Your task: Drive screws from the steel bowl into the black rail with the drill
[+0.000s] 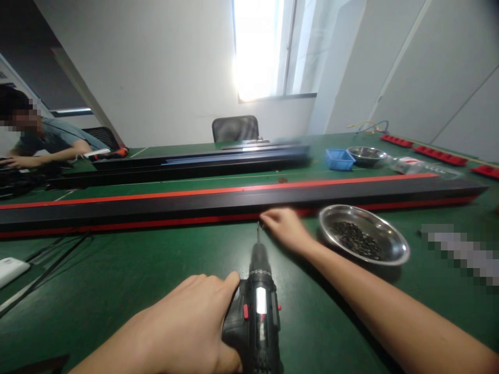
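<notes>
My left hand (195, 317) is wrapped round the grip of a black cordless drill (259, 291) with red buttons. The drill points away from me, and its thin bit ends close to the red lower edge of a long black bar (175, 202). Beside the bit tip, my right hand (286, 228) has its fingers pinched together against the bar's near side. Whatever they hold is too small and blurred to make out. Just right of that hand stands a shiny metal bowl (325, 234) with many small dark screw-like pieces (356, 239) at the bottom.
Other dark bars (202, 163) lie farther back on the green table (156, 275). A blue basket (339, 159), a second metal bowl (366, 155) and a plastic bag (409, 166) are at back right. A white device (11, 271) and cables lie left. A person (50, 140) sits far left.
</notes>
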`<state>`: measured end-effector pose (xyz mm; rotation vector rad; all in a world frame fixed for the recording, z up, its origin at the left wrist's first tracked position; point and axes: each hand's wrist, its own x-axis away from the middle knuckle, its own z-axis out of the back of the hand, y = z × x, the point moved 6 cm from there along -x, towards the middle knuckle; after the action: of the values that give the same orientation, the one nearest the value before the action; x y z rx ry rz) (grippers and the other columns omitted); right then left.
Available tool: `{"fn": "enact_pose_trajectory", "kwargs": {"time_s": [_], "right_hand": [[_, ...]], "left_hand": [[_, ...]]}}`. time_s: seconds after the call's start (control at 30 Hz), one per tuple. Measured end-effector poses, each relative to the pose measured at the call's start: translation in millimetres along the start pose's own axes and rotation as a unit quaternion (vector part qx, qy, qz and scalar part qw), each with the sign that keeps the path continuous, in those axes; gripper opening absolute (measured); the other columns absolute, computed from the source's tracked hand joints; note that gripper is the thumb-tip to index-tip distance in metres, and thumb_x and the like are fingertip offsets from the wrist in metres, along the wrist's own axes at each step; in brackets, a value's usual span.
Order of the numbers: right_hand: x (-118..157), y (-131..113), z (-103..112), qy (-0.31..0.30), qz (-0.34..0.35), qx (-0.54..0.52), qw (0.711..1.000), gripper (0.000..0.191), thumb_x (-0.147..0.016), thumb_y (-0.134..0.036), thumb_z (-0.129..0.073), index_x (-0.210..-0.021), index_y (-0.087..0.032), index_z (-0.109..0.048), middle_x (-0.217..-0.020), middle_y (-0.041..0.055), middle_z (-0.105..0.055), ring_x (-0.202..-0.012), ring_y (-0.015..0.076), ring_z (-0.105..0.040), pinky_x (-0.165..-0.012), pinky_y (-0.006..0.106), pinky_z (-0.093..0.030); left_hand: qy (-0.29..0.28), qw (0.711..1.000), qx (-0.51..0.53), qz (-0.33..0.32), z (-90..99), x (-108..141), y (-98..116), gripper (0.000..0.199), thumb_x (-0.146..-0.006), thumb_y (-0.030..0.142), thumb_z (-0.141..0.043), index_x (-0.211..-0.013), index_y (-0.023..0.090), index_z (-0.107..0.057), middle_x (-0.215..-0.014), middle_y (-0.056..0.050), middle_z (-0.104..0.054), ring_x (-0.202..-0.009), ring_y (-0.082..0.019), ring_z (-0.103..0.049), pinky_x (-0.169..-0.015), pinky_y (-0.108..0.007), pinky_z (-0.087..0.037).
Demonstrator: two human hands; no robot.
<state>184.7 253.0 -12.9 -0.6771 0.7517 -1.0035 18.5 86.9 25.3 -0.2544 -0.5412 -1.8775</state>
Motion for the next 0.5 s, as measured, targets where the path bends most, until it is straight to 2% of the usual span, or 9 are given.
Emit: {"fn": "enact_pose_trajectory", "kwargs": {"time_s": [0.2,0.33,0.5], "right_hand": [[0.7,2.0,-2.2,-0.037,-0.016,-0.014,0.999,0.024,-0.096,-0.027,-0.061,-0.100,-0.015,-0.081,-0.098,0.0106,-0.080,-0.085,0.0224,-0.074,-0.083,0.035,-0.056],[-0.6,1.6,-2.0,-0.044,0.007,-0.004,0.999,0.022,-0.095,-0.025,-0.062,-0.102,-0.016,-0.082,-0.104,0.0108,-0.080,-0.090,0.0233,-0.074,-0.089,0.038,-0.056],[-0.9,1.6,-2.1,-0.060,0.026,-0.003,0.998,0.023,-0.096,-0.024,-0.062,-0.106,-0.017,-0.081,-0.107,0.0100,-0.079,-0.094,0.0238,-0.075,-0.092,0.039,-0.057]], "left_hand": [[-0.006,1.000,-0.006,0.003,-0.1,-1.0,-0.4,0.038,-0.066,0.050,-0.071,-0.093,0.027,-0.055,-0.087,-0.005,-0.071,-0.073,-0.027,-0.068,-0.061,-0.033,-0.044],[0.003,1.000,0.000,-0.006,0.6,-0.5,0.5,0.036,-0.068,0.048,-0.070,-0.094,0.027,-0.055,-0.088,-0.004,-0.071,-0.074,-0.026,-0.068,-0.062,-0.032,-0.044],[-0.015,1.000,0.001,0.001,-0.6,-0.9,0.6,0.038,-0.067,0.048,-0.071,-0.094,0.027,-0.056,-0.087,-0.004,-0.071,-0.072,-0.026,-0.068,-0.061,-0.032,-0.044]]}}
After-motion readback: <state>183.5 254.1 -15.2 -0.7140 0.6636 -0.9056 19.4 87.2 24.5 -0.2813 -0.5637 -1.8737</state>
